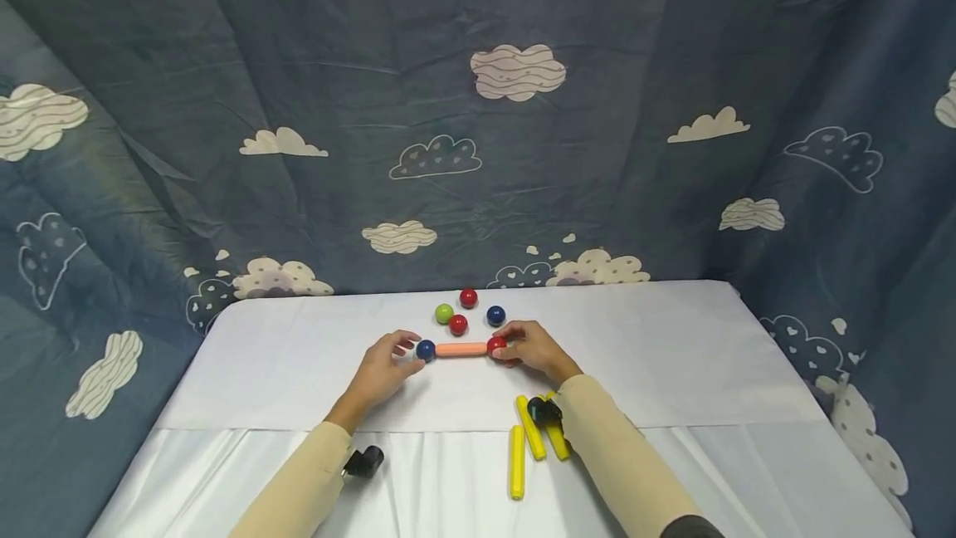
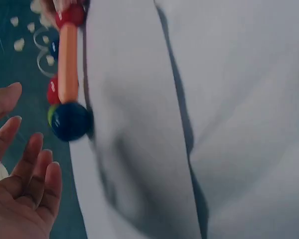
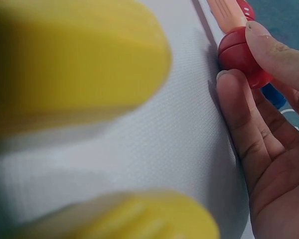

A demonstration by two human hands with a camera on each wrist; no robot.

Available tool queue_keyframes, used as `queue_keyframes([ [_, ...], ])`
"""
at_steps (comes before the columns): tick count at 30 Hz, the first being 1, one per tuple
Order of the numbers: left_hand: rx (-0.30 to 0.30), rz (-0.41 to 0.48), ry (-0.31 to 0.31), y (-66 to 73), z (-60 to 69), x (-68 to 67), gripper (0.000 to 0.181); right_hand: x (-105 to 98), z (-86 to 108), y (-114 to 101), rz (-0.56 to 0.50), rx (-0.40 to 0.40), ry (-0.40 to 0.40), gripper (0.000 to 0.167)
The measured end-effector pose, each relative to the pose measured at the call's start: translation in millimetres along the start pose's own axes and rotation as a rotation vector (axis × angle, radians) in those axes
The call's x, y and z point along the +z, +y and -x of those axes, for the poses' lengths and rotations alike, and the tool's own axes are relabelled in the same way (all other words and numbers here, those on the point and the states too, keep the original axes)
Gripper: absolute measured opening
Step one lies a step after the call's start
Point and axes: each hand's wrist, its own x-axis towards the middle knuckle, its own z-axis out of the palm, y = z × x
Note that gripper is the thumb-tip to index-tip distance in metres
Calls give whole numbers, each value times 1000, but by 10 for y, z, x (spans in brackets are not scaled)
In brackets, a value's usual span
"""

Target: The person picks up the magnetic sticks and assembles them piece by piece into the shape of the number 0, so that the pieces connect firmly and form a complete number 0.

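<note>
An orange stick lies crosswise, joined to a blue ball at its left end and a red ball at its right end. My right hand holds the red ball between thumb and fingers, as the right wrist view also shows. On the other side my left hand is beside the blue ball, fingers spread and loosely bent. In the left wrist view a gap shows between those fingers and the blue ball.
Behind the stick lie a green ball, two loose red balls and another blue ball. Several yellow sticks lie near my right forearm, on the white cloth. A dark cloud-patterned curtain hangs behind the table.
</note>
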Motion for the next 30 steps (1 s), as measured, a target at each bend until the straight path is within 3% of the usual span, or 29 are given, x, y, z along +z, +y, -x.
queue_keyframes([
  [5,42,84,-134,218,187,106,33,-22,-10,1,-3,-8,-3,29],
  [7,22,113,-199,299,258,203,32,-27,-14,2,-1,-7,-4,29],
  [12,-99,225,-346,504,467,534,33,-26,-15,6,-2,-18,-7,28],
  [15,-170,321,-385,582,587,716,35,-9,-16,-4,17,-34,-8,27],
  [20,-236,438,-360,601,705,903,39,41,-30,-28,22,-47,-24,26],
  [23,-220,385,-329,611,730,987,40,38,-38,-33,16,-43,-28,27],
  [30,-145,68,-282,698,752,1128,43,-5,-37,5,19,-27,-25,28],
])
